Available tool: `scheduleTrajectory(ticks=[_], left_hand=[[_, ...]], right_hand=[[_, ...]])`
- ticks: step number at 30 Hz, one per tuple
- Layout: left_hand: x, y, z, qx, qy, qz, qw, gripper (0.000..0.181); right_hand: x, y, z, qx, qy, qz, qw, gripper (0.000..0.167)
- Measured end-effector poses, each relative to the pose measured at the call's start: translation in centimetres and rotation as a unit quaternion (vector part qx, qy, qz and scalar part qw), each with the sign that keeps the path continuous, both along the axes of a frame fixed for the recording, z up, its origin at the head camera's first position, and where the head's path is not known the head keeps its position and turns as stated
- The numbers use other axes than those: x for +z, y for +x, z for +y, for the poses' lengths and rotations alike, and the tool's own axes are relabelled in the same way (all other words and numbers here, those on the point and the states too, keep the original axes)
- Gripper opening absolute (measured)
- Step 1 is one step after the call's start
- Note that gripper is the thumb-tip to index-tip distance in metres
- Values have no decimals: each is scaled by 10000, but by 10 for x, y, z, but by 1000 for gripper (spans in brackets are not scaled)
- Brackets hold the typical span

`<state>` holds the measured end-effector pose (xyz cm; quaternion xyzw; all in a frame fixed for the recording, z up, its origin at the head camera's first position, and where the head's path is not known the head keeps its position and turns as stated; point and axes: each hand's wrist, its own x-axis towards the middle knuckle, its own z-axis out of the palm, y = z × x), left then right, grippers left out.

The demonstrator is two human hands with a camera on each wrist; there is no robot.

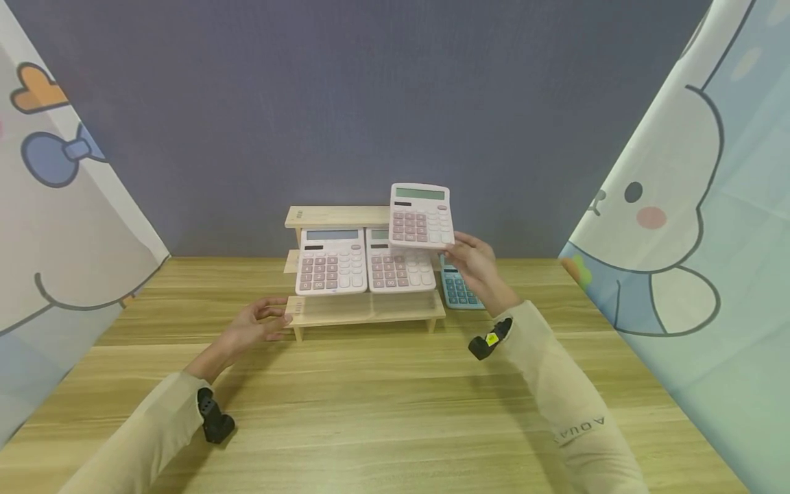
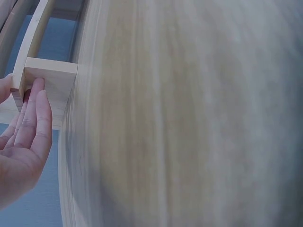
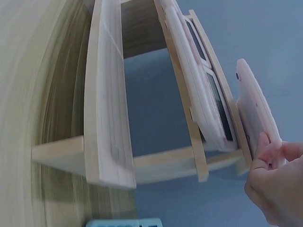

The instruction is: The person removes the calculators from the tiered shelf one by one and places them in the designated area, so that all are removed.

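My right hand [image 1: 478, 269] pinches the lower right corner of a pink-white calculator [image 1: 422, 216], held at the right end of the top shelf of a wooden rack [image 1: 365, 310]. In the right wrist view the thumb and fingers of the right hand [image 3: 279, 177] grip that calculator [image 3: 255, 106] by its end. Two similar calculators [image 1: 332, 262] [image 1: 400, 269] lean side by side on the middle tier. The left hand [image 1: 253, 326] holds the rack's lower left corner; in the left wrist view the left hand [image 2: 26, 137] has its thumb on one side of the board and fingers beneath.
A blue calculator [image 1: 459, 288] lies behind the rack's right end, partly hidden by the rack and right hand. The wooden table [image 1: 370, 412] extends in front. A dark panel [image 1: 345, 103] stands behind, with cartoon-printed curtains [image 1: 654, 274] at both sides.
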<state>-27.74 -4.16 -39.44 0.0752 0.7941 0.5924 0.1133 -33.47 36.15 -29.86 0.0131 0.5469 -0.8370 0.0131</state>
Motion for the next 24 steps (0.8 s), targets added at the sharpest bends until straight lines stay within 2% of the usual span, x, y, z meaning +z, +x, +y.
scheduleTrajectory(ticks=[6, 17, 24], left_hand=[[0, 0, 0, 26, 13, 4, 10000, 64], [0, 1, 1, -15, 60, 19, 10000, 63], [-4, -1, 0, -2, -165, 106, 9998, 66]], right_hand=[[2, 6, 16, 21, 44, 47, 10000, 53], [1, 11, 50, 46, -198, 95, 9997, 50], [-5, 15, 72, 53, -454, 93, 9989, 29]])
